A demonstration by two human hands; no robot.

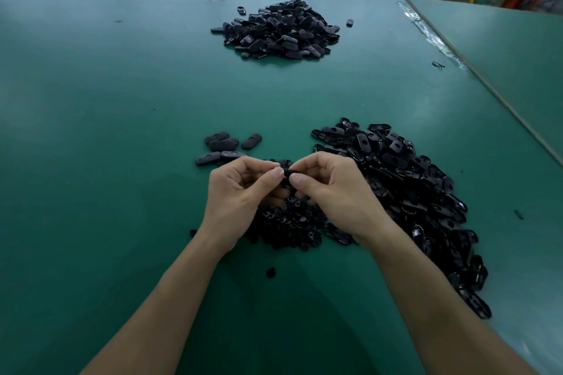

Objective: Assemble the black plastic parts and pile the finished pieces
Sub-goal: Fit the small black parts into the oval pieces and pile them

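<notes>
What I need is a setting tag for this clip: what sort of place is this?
Probably a small factory assembly room: a wide green worktable, heaps of identical black plastic parts on it, and the left hand and right hand pinching one piece between them.

Free room: the table (91, 131) lies open across its left half and in a broad band between the far pile (278, 30) and the near heaps. Obstacles: right pile (405, 186) along the near right; small heap (289, 222) at centre, under the left hand (237, 189) and right hand (332, 189), which pinch one part (288, 172); loose pieces (224, 146) just beyond the left hand.
</notes>
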